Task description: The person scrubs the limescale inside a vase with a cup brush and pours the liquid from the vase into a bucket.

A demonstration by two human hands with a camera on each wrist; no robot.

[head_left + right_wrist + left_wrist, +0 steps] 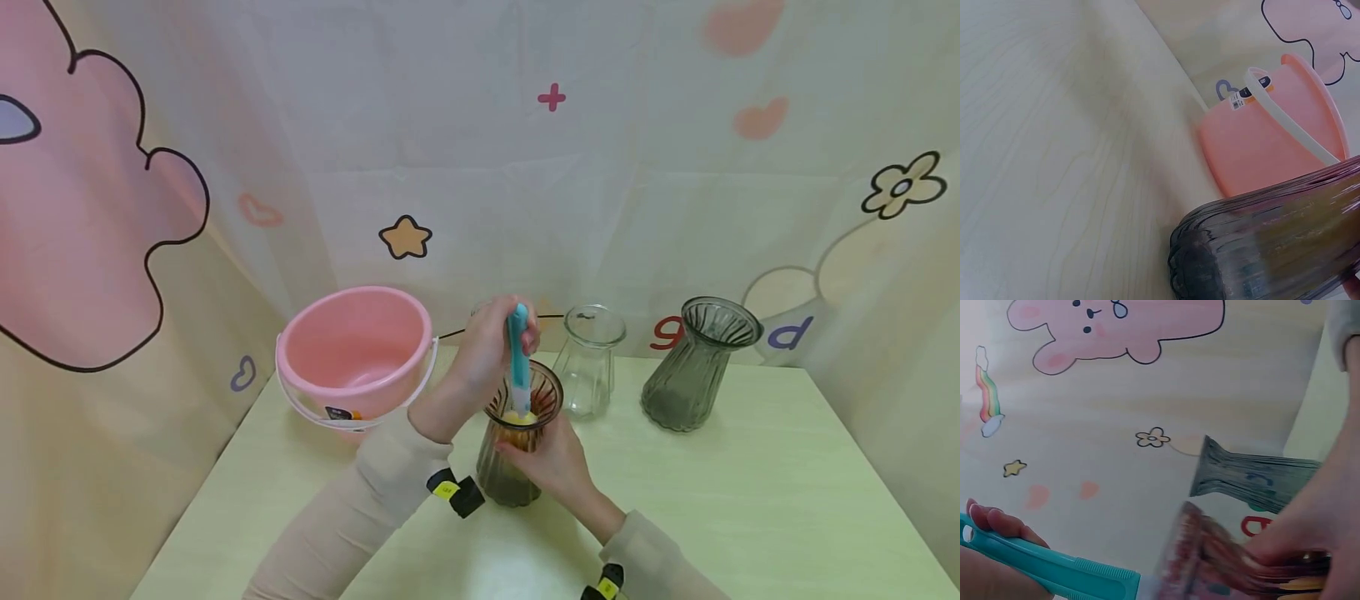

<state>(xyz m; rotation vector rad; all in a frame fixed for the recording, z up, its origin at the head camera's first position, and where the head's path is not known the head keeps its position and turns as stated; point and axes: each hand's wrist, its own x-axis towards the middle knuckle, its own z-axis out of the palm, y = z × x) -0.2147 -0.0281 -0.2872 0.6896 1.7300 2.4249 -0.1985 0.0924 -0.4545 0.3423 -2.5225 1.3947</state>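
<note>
Ribbed brown vase [517, 442] stands upright near the table's [750, 500] front, gripped round its body by the right hand [551, 462]; above, the left hand [487, 350] holds a teal brush [517, 354] vertically, sponge head inside the mouth.

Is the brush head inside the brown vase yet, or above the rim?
Inside. The teal brush runs down through the mouth of the brown vase, its yellow head below the rim. The left hand grips the handle.

On the pale cartoon-printed backdrop cloth [480, 167]: a pink plus sign [551, 97] at 12 o'clock, a red "g" [666, 332] and a blue "p" [790, 332] at 3 o'clock. The pink plastic bucket's sticker [1239, 99] is unreadable.
</note>
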